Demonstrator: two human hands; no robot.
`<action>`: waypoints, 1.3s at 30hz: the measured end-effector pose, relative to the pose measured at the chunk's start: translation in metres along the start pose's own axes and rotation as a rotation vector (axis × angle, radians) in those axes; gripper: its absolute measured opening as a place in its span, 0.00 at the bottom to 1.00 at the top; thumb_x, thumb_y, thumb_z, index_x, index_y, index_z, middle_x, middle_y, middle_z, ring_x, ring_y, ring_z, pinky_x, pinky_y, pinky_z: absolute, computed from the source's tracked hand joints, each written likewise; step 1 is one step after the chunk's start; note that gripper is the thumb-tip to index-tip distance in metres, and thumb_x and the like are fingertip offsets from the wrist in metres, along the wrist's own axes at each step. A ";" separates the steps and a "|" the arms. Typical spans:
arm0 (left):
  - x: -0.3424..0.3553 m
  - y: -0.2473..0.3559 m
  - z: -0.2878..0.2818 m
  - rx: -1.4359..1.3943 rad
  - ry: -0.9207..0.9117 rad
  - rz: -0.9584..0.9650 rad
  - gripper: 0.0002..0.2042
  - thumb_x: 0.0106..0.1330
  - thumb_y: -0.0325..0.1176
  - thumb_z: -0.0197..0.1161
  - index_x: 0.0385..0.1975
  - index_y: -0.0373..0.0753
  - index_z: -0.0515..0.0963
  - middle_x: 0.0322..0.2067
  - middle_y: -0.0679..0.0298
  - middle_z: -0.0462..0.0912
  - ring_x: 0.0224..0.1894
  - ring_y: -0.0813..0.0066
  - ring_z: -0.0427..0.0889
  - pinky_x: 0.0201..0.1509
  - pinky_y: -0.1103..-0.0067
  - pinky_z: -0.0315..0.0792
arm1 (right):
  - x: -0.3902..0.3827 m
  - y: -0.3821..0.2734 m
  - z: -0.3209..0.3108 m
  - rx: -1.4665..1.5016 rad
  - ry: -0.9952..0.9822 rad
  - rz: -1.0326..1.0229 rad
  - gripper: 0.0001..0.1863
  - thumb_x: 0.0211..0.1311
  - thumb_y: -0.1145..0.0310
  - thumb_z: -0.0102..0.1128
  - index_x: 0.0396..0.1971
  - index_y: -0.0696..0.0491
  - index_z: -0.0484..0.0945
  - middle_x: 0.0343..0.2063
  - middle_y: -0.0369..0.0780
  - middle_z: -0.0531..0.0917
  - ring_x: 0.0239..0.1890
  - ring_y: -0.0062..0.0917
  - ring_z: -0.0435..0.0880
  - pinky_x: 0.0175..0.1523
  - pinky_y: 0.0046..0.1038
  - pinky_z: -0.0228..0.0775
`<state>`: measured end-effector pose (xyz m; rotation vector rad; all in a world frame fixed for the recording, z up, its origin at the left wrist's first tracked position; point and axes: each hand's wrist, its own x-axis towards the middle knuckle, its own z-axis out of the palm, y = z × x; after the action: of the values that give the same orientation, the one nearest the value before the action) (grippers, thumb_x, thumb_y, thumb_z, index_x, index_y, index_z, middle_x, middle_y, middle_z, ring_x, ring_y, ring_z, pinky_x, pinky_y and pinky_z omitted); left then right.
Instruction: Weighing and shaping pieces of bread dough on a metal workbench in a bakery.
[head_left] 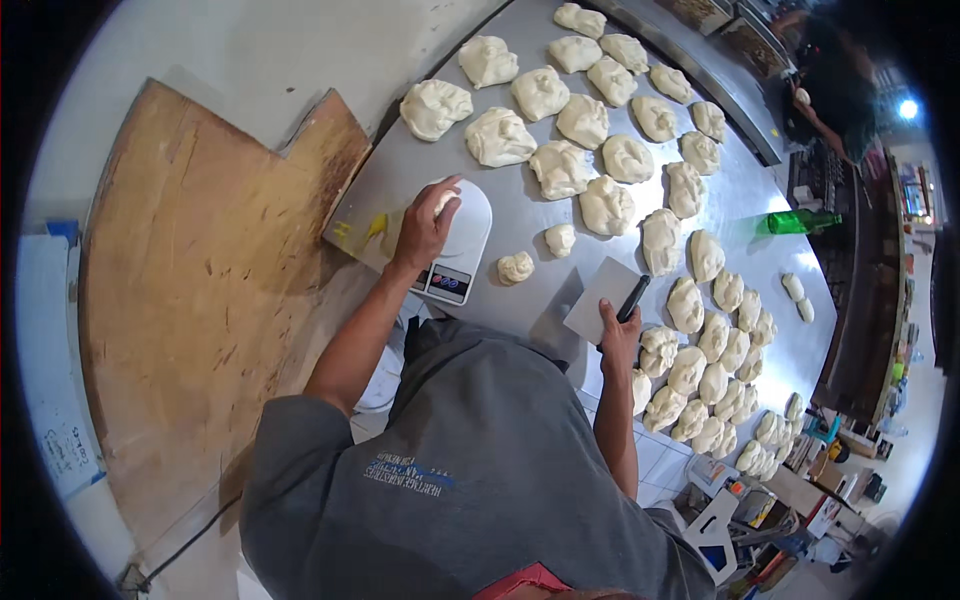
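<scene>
A small piece of dough (446,202) shows between the fingers of my left hand (424,228), which is closed round it over the white plate of a kitchen scale (470,228). I cannot tell whether the dough rests on the plate. My right hand (620,335) grips the black handle of a dough scraper (592,300), its flat metal blade tilted above the table's near edge. Between the two hands lie a small dough lump (516,268) and another small lump (560,239). Large dough pieces (608,206) spread across the metal table (520,212) beyond them.
Several smaller dough pieces (687,370) crowd the table's right part. A green bottle (803,222) lies toward the far right edge. On the left stands a wooden board (215,290) against the wall. Another person (835,85) is at the upper right, beside a metal tray (700,70).
</scene>
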<state>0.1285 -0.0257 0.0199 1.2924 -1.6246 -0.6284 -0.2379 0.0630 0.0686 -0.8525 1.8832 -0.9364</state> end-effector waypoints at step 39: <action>-0.049 0.063 0.084 0.159 -0.342 0.160 0.27 0.57 0.25 0.70 0.60 0.36 0.80 0.61 0.54 0.79 0.61 0.50 0.78 0.68 0.62 0.72 | 0.085 -0.005 0.101 -0.422 -0.234 -1.000 0.20 0.63 0.72 0.59 0.56 0.53 0.78 0.47 0.46 0.83 0.52 0.49 0.81 0.54 0.45 0.73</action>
<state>0.0252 0.0268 0.0191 1.1974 -2.0720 -0.6574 -0.1826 -0.0378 0.0039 -2.1631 1.4157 -0.9235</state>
